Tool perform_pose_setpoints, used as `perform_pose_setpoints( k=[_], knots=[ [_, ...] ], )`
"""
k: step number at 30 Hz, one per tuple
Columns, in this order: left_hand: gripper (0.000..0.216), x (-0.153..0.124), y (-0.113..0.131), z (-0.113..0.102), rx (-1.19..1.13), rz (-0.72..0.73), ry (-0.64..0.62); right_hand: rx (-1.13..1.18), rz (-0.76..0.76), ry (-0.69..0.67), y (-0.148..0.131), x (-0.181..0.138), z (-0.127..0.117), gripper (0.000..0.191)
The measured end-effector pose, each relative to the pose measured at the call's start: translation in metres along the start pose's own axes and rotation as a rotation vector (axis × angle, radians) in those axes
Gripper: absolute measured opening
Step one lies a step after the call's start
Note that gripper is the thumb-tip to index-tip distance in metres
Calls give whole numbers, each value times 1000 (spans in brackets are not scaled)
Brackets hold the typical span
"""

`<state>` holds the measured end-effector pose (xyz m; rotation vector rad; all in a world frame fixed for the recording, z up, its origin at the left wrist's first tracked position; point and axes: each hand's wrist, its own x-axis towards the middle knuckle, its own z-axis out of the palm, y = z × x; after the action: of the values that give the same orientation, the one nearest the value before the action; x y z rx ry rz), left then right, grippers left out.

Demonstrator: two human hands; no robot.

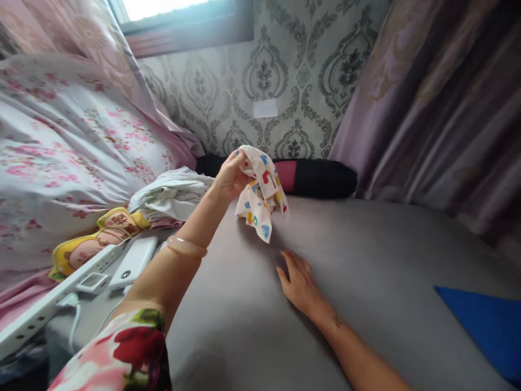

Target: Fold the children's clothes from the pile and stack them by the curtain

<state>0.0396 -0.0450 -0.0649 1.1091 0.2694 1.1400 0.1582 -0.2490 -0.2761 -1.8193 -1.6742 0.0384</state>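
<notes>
My left hand (231,176) pinches a white cloth (262,187) printed with blue, red, yellow and green shapes. The cloth hangs crumpled in folds above the grey surface; its exact kind cannot be made out. A pale bangle sits on my left forearm. Lower and to the right, my right hand (299,283) is close over the grey surface (366,271) with its fingers apart and nothing in them. A small gap separates it from the cloth's lowest corner.
On the left lie a white power strip (52,304), a white power bank (135,263), a yellow cartoon cushion (95,241) and folded pale clothes (173,193). A black and maroon roll (321,178) rests against the wall. A blue flat piece (484,326) is at right.
</notes>
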Motion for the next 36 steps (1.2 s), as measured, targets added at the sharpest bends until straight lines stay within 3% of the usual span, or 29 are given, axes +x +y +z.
perform_pose_setpoints(
  k=[4,7,10,14,16,21,27,32,34,36],
  knots=[
    [30,-23,-28,23,41,-67,0,181,119,412,2,15,-18,31],
    [36,-40,-41,33,93,-59,0,188,108,587,6,23,-28,33],
    [37,-58,-47,41,136,-17,7,227,112,539,8,25,-30,39],
    [31,-77,-46,46,233,-9,5,280,87,369,7,28,-31,23],
    [30,-83,-44,42,277,-38,-11,310,138,343,11,31,-37,26],
    [31,-88,-41,21,315,-67,35,419,320,448,32,43,-75,31],
    [21,-89,-48,6,308,-119,46,481,238,650,24,44,-142,22],
    [20,-89,-58,2,346,-183,-46,328,227,758,19,29,-185,19],
    [20,-88,-65,1,391,-286,-111,324,307,646,34,26,-192,21],
    [22,-88,-75,0,441,-424,-174,287,411,392,58,24,-193,21]
  ],
)
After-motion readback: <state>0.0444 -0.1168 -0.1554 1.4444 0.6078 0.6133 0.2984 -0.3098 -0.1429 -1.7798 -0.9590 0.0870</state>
